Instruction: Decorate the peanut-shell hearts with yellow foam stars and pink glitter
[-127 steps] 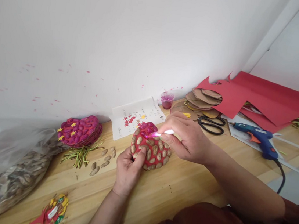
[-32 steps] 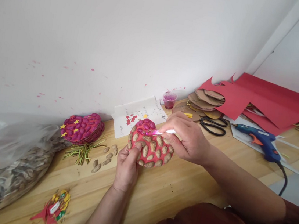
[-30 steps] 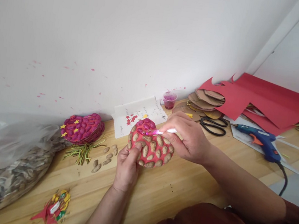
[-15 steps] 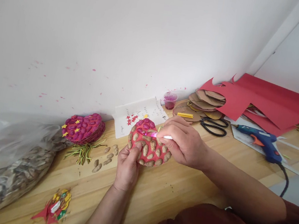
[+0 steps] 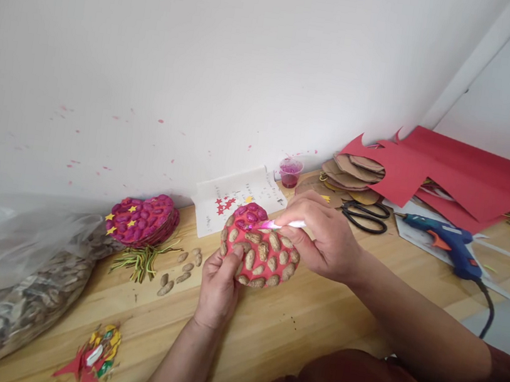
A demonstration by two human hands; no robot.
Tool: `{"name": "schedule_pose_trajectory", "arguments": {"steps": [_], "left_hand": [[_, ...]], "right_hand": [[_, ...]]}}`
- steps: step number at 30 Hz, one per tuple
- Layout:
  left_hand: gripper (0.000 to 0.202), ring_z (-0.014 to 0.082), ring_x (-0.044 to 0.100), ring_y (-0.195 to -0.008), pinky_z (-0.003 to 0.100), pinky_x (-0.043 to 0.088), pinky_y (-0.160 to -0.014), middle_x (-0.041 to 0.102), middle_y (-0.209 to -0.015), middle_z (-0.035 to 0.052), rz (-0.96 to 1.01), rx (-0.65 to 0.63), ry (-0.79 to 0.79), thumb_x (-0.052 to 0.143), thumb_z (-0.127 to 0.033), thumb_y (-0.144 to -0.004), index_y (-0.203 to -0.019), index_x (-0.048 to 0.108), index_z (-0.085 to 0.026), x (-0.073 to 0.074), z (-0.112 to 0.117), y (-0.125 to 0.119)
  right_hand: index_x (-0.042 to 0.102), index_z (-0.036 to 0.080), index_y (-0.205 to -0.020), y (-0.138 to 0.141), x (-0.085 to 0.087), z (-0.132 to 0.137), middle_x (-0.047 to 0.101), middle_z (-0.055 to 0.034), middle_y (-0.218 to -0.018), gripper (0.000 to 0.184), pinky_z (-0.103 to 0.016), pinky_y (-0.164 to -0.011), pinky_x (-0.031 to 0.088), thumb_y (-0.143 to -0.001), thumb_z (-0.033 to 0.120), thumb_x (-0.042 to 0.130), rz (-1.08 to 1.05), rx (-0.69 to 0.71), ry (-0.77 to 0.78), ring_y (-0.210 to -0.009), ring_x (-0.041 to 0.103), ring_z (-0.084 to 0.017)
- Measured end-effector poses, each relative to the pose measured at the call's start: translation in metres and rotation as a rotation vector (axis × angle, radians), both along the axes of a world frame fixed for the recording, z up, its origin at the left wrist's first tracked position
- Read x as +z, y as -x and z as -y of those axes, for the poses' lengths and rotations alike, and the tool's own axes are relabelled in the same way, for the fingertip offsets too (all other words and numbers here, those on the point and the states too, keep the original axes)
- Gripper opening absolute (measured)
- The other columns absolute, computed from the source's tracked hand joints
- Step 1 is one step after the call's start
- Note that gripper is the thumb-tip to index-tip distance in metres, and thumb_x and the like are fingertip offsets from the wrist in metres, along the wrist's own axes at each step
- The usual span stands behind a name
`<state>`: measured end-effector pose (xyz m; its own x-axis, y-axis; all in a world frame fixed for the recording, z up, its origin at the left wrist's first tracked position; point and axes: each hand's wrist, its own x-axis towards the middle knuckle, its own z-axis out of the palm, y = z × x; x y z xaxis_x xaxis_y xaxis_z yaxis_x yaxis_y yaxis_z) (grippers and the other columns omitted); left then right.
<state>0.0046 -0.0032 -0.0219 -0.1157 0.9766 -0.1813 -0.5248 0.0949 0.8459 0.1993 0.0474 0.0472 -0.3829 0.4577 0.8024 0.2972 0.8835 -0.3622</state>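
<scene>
My left hand point(image 5: 219, 284) grips the lower left edge of a red disc covered with peanuts point(image 5: 273, 258), thumb on top. Several peanuts at its top left are painted magenta; the others are bare shell. In my right hand point(image 5: 322, 238) is a white-handled paintbrush point(image 5: 296, 223), its pink tip touching the disc near the painted peanuts. Behind the disc lies a white sheet point(image 5: 210, 188) with small red stars point(image 5: 223, 204) on it. A plastic cup of magenta paint point(image 5: 290, 174) stands against the wall.
To the left are a stack of magenta peanut discs point(image 5: 146, 220), yarn point(image 5: 143, 262), loose peanuts point(image 5: 185, 266) and a plastic bag of peanuts point(image 5: 30, 305). On the right lie black-handled scissors point(image 5: 365, 217), a blue glue gun point(image 5: 443, 236), cardboard discs point(image 5: 353, 170) and red paper point(image 5: 466, 176).
The disc has shifted slightly to the right. My right hand has moved a little right with the brush, whose handle is now tilted up more.
</scene>
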Motion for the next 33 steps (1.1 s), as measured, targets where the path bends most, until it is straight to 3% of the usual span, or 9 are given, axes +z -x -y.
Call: {"name": "schedule_pose_trajectory", "arguments": {"steps": [11,16,21,33], "left_hand": [[0.024,0.0149,0.063,-0.054,0.030,0.060,-0.065,0.073,-0.066,0.0027,-0.014,0.005,0.002,0.088,-0.039,-0.069,-0.070,0.075,-0.019,0.0011,0.0005,-0.0002],[0.025,0.0159,0.066,-0.058,0.032,0.060,-0.068,0.074,-0.070,0.0031,-0.004,0.000,-0.001,0.087,-0.040,-0.071,-0.076,0.076,-0.019,-0.0019,-0.0003,0.0008],[0.026,0.0137,0.063,-0.054,0.026,0.056,-0.059,0.073,-0.067,0.0017,-0.033,-0.009,-0.021,0.087,-0.041,-0.073,-0.079,0.076,-0.018,-0.0031,0.0005,0.0015],[0.026,0.0131,0.060,-0.053,0.024,0.051,-0.055,0.072,-0.069,0.0018,-0.072,-0.016,-0.049,0.084,-0.041,-0.077,-0.084,0.077,-0.017,-0.0061,0.0008,0.0025]], "right_hand": [[0.063,0.020,-0.100,0.0013,-0.0014,0.0005,0.070,-0.0050,-0.088,0.009,-0.036,-0.082,0.049,-0.097,0.014,0.057,0.008,0.027,0.001,-0.086,0.059,-0.021],[0.063,0.019,-0.097,0.0009,-0.0016,0.0007,0.068,-0.0047,-0.085,0.008,-0.035,-0.080,0.048,-0.098,0.016,0.055,0.037,0.025,0.008,-0.083,0.058,-0.020],[0.063,0.020,-0.099,0.0019,0.0006,0.0016,0.069,-0.0041,-0.085,0.010,-0.036,-0.080,0.049,-0.099,0.017,0.054,0.034,0.024,-0.007,-0.084,0.059,-0.020],[0.063,0.021,-0.100,0.0009,0.0017,0.0019,0.070,-0.0044,-0.085,0.010,-0.037,-0.080,0.050,-0.099,0.018,0.054,0.048,0.013,-0.015,-0.084,0.060,-0.021]]}}
